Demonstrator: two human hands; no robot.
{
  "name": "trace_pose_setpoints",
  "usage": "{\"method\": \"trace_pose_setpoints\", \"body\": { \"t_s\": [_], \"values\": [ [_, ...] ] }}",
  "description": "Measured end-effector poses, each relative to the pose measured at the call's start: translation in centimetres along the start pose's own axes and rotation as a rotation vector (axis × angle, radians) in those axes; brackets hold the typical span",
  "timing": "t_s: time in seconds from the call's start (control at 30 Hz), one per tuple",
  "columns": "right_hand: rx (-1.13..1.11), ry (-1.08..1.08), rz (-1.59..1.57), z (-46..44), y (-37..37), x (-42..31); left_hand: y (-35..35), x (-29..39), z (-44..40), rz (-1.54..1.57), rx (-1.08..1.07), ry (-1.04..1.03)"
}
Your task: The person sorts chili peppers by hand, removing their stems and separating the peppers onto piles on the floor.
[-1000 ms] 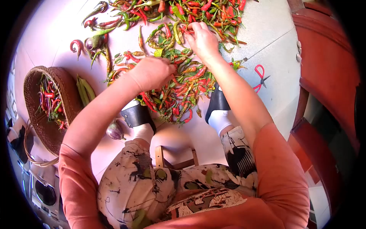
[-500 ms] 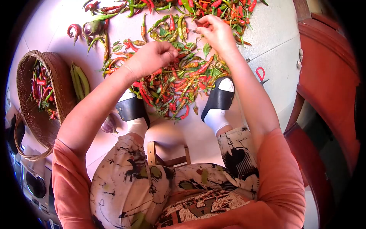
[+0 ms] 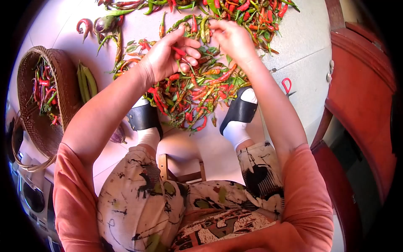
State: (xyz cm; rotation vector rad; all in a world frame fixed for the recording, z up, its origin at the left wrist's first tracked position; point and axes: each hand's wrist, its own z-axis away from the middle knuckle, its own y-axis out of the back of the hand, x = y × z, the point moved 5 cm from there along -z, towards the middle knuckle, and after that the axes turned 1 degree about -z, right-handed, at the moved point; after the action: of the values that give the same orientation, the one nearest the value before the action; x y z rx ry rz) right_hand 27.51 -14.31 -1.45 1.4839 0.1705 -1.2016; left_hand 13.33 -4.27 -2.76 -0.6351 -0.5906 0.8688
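My left hand is turned partly palm up over the near pile of chili peppers, its fingers curled round a red pepper with a green stem. To its right, my right hand reaches to the green and red peppers between the two piles, its fingertips by a green pepper. Whether those fingertips grip anything is too small to tell. The far pile of red and green peppers lies beyond my right hand.
A wicker basket with peppers inside stands at the left, beside long green pods. An eggplant lies near my left foot. Red-handled scissors lie right of my right forearm. Red wooden furniture stands at the right.
My left hand has rolled from palm down to partly palm up, and a red pepper now shows in it. My right hand has shifted slightly left. The view has moved a little.
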Motion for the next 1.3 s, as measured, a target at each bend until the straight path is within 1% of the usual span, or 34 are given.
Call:
{"method": "trace_pose_setpoints", "body": {
  "t_s": [0.03, 0.07, 0.1, 0.17, 0.2, 0.23, 0.3, 0.33, 0.37, 0.43, 0.47, 0.53, 0.57, 0.63, 0.67, 0.7, 0.73, 0.77, 0.8, 0.83, 0.93, 0.97, 1.03, 1.07, 1.1, 1.17, 1.2, 1.3],
  "values": [
    [0.021, 0.089, 0.13, 0.3, -0.6, -0.5, 0.4, 0.1, 0.1, 0.002, 0.009, 0.017],
    [0.001, 0.035, 0.18, 0.8, -1.1, -0.1, 0.7, 0.0, 0.1, 0.003, 0.02, 0.036],
    [0.0, 0.032, 0.178, 0.8, -1.4, 0.3, 0.7, 0.2, 0.2, 0.004, 0.022, 0.039],
    [0.058, 0.004, 0.139, 0.7, -1.7, 1.1, -0.1, 0.6, 0.6, 0.1, -0.161, 0.0],
    [0.072, -0.029, 0.066, 0.7, -1.6, 1.2, -0.5, 0.8, 0.8, 0.128, -0.233, -0.004],
    [0.082, -0.025, 0.06, 0.6, -1.4, 1.2, -0.5, 0.9, 0.9, 0.126, -0.229, -0.007],
    [0.097, 0.065, 0.109, 0.9, 0.0, 0.5, -0.7, 0.8, 1.1, 0.122, -0.249, -0.002],
    [0.134, 0.08, 0.08, 0.9, 0.8, 0.4, -0.5, 0.8, 1.3, 0.118, -0.263, -0.004],
    [0.151, 0.044, 0.097, 0.9, 1.3, 0.4, -0.5, 0.8, 1.3, 0.12, -0.26, -0.008],
    [0.114, -0.041, -0.038, 1.0, 1.8, 1.1, -0.7, 0.5, 1.4, 0.182, -0.254, 0.027],
    [0.114, -0.042, -0.039, 1.0, 1.9, 1.3, -0.9, 0.4, 1.5, 0.23, -0.259, 0.043],
    [0.001, -0.173, -0.366, 0.8, 1.2, 2.3, -0.8, 0.3, 1.5, 0.233, -0.282, 0.072],
    [0.004, -0.172, -0.365, 0.9, 1.3, 2.4, -0.8, 0.2, 1.5, 0.235, -0.307, 0.1],
    [-0.064, -0.394, -0.477, 1.2, 1.0, 3.2, 0.5, -0.3, 1.1, 0.101, -0.119, 0.115],
    [-0.067, -0.374, -0.369, 1.1, 0.5, 3.8, 1.0, -0.4, 1.1, 0.068, -0.098, 0.121],
    [-0.066, -0.376, -0.368, 1.0, 0.0, 3.8, 1.2, -0.4, 1.3, 0.035, -0.078, 0.128],
    [-0.022, -0.312, -0.33, 0.8, -0.4, 3.5, 1.0, -0.4, 1.2, 0.034, -0.08, 0.129],
    [0.022, -0.248, -0.292, 0.6, -0.8, 3.2, 1.4, -0.4, 1.2, -0.063, -0.01, 0.111],
    [0.024, -0.307, -0.373, 0.5, -1.0, 2.9, 1.5, -0.2, 1.4, -0.16, 0.062, 0.092],
    [0.024, -0.307, -0.373, 0.2, -1.2, 2.2, 1.2, -0.1, 1.5, -0.16, 0.062, 0.092],
    [-0.047, -0.414, -0.628, -0.5, -1.9, 0.1, 1.2, 0.5, 1.7, -0.071, 0.087, 0.07],
    [-0.05, -0.414, -0.627, -1.2, -1.8, -0.9, 1.5, 0.6, 1.9, -0.068, 0.088, 0.068],
    [-0.086, -0.364, -0.34, -2.4, -2.1, -2.0, 1.9, 0.8, 2.2, -0.107, 0.075, 0.072],
    [0.005, -0.184, -0.093, -3.4, -2.6, -1.6, 2.3, 0.6, 2.3, -0.128, 0.122, 0.081],
    [0.005, -0.186, -0.095, -3.9, -3.0, -1.5, 2.4, 0.5, 2.6, -0.129, 0.123, 0.083],
    [-0.056, -0.146, 0.309, -4.8, -3.9, -1.6, 2.9, 0.6, 3.3, -0.214, 0.148, 0.084],
    [-0.121, -0.231, 0.307, -4.9, -4.5, -1.0, 3.2, 0.6, 3.6, -0.215, 0.151, 0.084],
    [-0.101, -0.246, 0.339, -5.0, -4.5, -0.6, 3.7, 0.6, 4.3, -0.281, 0.119, 0.018]
  ]
}}
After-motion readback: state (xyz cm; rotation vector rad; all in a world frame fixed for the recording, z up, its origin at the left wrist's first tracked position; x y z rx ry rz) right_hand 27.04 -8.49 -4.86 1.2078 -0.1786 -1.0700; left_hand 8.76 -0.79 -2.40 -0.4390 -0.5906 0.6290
